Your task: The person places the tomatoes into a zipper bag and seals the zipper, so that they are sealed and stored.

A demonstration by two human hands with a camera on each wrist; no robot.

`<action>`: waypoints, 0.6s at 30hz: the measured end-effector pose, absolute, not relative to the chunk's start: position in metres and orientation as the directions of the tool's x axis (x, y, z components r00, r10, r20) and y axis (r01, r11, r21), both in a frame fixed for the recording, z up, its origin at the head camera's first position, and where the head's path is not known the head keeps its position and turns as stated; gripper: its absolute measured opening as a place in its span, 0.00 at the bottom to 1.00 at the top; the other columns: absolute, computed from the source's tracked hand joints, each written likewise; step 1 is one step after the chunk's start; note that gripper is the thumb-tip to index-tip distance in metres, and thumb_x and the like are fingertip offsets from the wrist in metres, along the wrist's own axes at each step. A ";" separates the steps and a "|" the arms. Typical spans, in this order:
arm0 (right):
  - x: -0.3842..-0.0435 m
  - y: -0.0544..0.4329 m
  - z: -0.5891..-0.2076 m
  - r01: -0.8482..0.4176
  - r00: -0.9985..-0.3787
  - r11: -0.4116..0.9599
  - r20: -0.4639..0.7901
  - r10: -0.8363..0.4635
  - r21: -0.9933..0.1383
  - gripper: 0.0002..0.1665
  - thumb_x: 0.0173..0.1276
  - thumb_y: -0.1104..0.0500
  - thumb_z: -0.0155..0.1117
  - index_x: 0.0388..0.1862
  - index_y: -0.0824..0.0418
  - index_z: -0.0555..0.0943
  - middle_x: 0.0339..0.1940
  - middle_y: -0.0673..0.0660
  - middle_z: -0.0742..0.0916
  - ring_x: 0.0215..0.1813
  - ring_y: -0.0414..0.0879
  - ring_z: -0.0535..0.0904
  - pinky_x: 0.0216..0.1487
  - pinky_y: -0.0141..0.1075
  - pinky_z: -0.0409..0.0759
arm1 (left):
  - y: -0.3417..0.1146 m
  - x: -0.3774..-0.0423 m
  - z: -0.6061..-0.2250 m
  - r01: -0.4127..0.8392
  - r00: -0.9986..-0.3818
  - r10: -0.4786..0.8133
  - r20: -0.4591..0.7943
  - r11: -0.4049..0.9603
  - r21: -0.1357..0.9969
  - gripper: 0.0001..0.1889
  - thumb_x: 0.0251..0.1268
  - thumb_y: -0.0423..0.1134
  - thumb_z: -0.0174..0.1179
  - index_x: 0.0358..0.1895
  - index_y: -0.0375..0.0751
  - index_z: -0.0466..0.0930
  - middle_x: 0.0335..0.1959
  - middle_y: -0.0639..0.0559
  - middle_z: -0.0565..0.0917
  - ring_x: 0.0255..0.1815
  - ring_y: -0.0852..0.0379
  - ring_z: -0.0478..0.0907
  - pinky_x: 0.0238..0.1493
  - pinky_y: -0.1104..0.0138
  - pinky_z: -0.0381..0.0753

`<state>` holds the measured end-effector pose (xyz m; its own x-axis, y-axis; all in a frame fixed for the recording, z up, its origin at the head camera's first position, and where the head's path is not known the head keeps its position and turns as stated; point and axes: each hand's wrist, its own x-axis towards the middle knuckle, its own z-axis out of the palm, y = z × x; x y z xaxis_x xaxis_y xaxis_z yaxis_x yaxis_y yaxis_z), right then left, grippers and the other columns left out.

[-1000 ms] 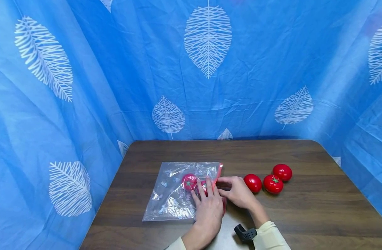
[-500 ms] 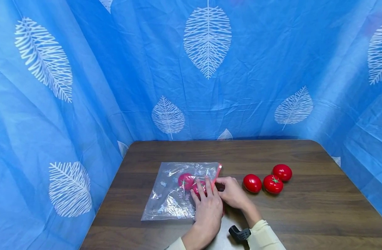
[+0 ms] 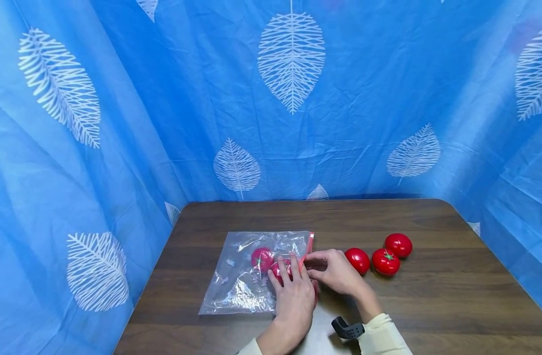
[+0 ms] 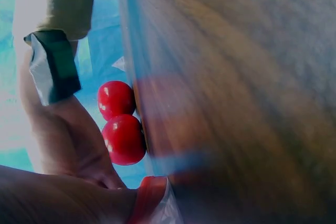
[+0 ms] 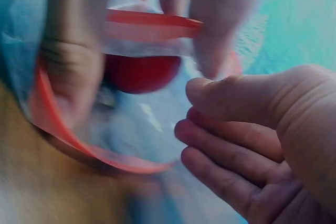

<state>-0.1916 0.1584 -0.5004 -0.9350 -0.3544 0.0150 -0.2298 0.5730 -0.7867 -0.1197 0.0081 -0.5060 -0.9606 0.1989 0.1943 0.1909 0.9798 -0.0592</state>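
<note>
A clear plastic zip bag (image 3: 237, 283) with a red-edged mouth on its right lies on the table. Through its film show two red tomatoes (image 3: 262, 259); the right wrist view looks in on one tomato (image 5: 142, 72). My left hand (image 3: 293, 298) rests on the bag with fingers spread over the tomato nearer the mouth. In the right wrist view its thumb reaches into the mouth and a finger lies over the upper red edge (image 5: 152, 22). My right hand (image 3: 339, 271) is at the mouth, fingers extended, with nothing visible between thumb and fingers.
Three glossy red tomatoes (image 3: 386, 262) sit close together on the wooden table (image 3: 430, 305), right of my right hand. A black wrist-worn device (image 3: 347, 329) juts out beside my right sleeve. A blue leaf-print curtain (image 3: 364, 98) encloses the table's back and sides.
The two tomatoes in the bag have shifted slightly left, deeper in. My right hand moved left at the mouth, then drew back right. The left hand stays on the bag.
</note>
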 end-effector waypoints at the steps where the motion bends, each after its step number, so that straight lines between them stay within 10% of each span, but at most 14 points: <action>1: -0.190 0.162 -0.497 -0.221 -0.937 0.575 0.008 -0.349 -0.788 0.24 0.68 0.58 0.82 0.63 0.54 0.91 0.58 0.56 0.94 0.59 0.54 0.92 0.64 0.55 0.88 | 0.008 -0.120 -0.506 0.190 -0.962 0.198 0.190 0.980 -0.059 0.30 0.77 0.51 0.66 0.76 0.39 0.79 0.80 0.37 0.76 0.80 0.27 0.71 0.72 0.29 0.74; 18: -0.169 0.243 -0.437 -0.228 -0.968 0.650 0.095 -0.233 -0.725 0.31 0.67 0.50 0.83 0.67 0.57 0.88 0.62 0.57 0.92 0.61 0.57 0.91 0.59 0.52 0.91 | 0.005 -0.119 -0.506 0.221 -0.948 0.247 0.202 0.964 -0.146 0.26 0.76 0.41 0.66 0.74 0.40 0.81 0.79 0.35 0.76 0.78 0.26 0.73 0.80 0.38 0.71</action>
<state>-0.1689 0.2432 -0.4368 -0.9677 -0.2335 0.0952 -0.2281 0.6498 -0.7251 -0.1191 0.0054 -0.5062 -0.9476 0.2473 0.2022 0.2205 0.9644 -0.1459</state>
